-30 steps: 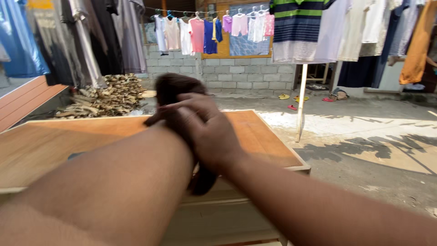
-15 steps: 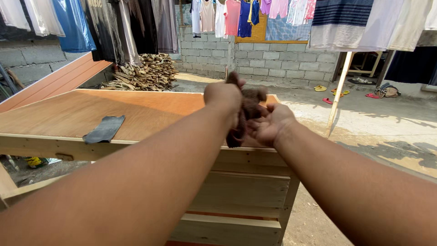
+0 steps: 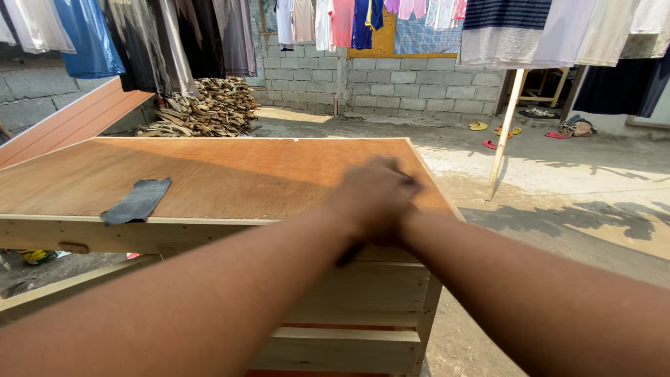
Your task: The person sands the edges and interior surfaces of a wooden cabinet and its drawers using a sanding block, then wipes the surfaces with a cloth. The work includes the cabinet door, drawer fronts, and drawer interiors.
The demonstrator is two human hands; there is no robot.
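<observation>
Head camera, looking forward and down over a wooden table (image 3: 230,174).

A single view from the person's head, close above both forearms, facing across the tabletop toward a block wall (image 3: 391,84) and hanging laundry (image 3: 328,21); the clasped hands look motion-blurred.

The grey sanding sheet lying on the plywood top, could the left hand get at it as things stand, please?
Probably yes. The grey sanding sheet lies flat near the front edge of the plywood top with nothing around it. The left hand is clasped with the right hand, so it must let go first.
</observation>
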